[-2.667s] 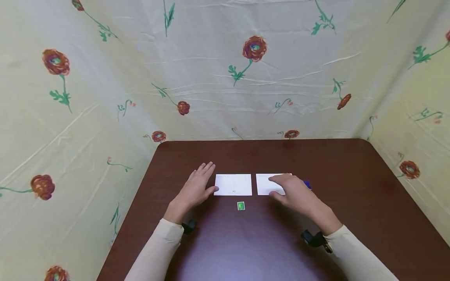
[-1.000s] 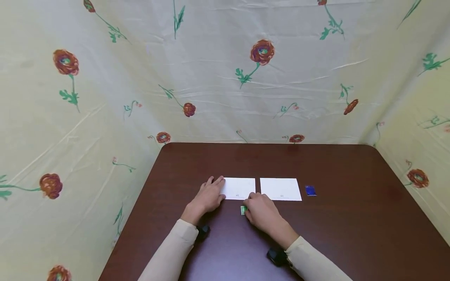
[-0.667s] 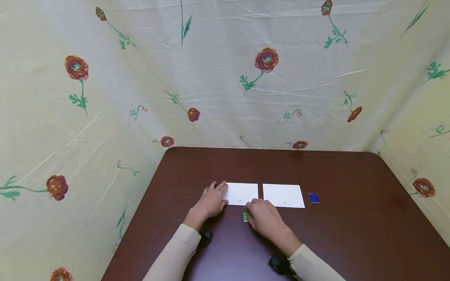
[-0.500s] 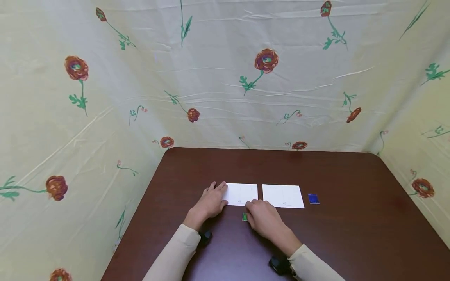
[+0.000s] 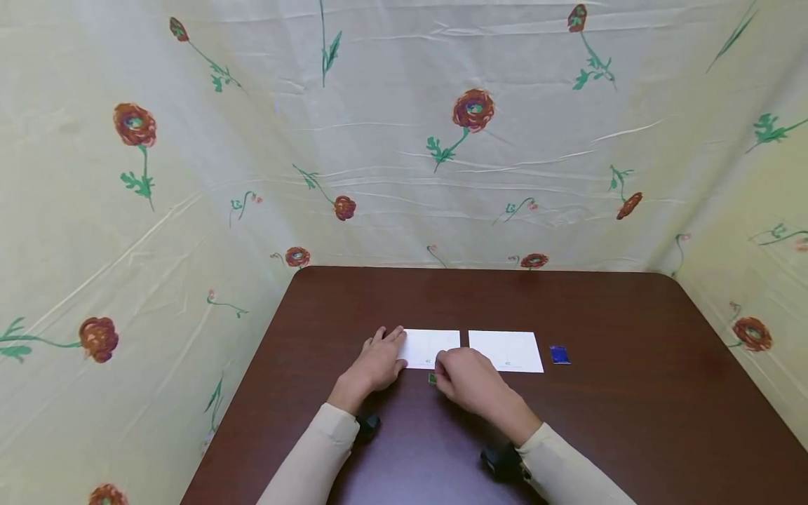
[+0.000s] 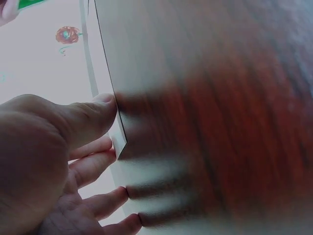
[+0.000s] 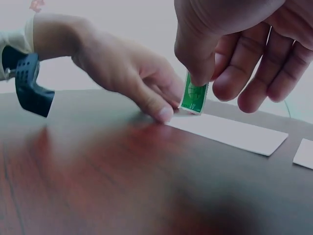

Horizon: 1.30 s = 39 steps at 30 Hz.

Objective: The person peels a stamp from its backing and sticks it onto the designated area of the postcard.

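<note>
My right hand (image 5: pixel 470 379) pinches a small green postage stamp (image 7: pixel 193 95) between thumb and index finger. In the right wrist view the stamp hangs upright, raised off the table near the left white card (image 7: pixel 234 132); its upper part is hidden by my fingertips. My left hand (image 5: pixel 375 365) rests at that card's left edge. Its thumb (image 6: pixel 93 117) touches the near edge, and its fingers are spread, with tips on the card and table. A second white card (image 5: pixel 508 351) lies just to the right. Both cards carry tiny print near the bottom.
To the right of the second card a small blue rectangular piece (image 5: pixel 560 355) lies flat on the dark brown table (image 5: pixel 631 421). A flower-patterned cloth (image 5: pixel 379 140) hangs behind the table and along both sides.
My right hand came from the right card to the green stamp, took hold of it and has lifted it slightly from the table. My left hand has settled onto the left card's edge.
</note>
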Each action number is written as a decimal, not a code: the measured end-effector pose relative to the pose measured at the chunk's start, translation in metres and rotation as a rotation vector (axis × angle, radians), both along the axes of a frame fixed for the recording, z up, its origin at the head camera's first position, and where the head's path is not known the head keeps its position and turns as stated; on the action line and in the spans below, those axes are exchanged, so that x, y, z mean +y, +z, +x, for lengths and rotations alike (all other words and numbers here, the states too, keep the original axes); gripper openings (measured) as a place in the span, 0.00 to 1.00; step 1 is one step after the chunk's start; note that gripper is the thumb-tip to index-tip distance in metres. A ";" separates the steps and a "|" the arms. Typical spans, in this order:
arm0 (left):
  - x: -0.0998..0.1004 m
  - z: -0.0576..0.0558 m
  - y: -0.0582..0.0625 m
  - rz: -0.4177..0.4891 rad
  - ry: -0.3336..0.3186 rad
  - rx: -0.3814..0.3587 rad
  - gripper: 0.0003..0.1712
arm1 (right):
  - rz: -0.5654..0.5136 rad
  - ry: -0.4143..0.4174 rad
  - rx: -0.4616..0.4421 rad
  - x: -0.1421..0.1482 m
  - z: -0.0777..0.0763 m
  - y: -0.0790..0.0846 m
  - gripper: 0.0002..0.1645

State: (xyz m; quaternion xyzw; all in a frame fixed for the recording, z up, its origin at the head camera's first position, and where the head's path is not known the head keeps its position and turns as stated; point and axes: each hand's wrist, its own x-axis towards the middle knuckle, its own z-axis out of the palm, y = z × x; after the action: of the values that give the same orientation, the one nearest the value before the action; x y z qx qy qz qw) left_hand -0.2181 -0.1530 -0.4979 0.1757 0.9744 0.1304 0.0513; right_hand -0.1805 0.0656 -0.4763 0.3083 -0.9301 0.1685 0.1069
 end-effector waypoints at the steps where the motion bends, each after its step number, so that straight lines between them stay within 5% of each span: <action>1: 0.000 0.000 0.000 0.003 -0.001 -0.001 0.35 | 0.001 0.003 0.003 0.000 0.000 0.002 0.14; 16: -0.002 -0.002 0.004 0.069 0.014 0.036 0.35 | -0.007 0.007 0.015 0.000 -0.011 0.026 0.13; 25: 0.004 0.001 0.027 0.190 -0.084 0.144 0.28 | -0.015 -0.034 -0.014 0.002 -0.018 0.038 0.12; 39: 0.023 0.012 0.049 0.381 -0.191 0.183 0.13 | -0.034 -0.045 -0.026 0.005 -0.019 0.046 0.10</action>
State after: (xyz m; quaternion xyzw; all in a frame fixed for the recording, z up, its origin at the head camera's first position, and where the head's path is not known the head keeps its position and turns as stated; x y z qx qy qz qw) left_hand -0.2065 -0.1304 -0.4487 0.2847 0.9117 0.2902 -0.0592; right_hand -0.1997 0.0709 -0.4301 0.2834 -0.9351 0.1856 0.1037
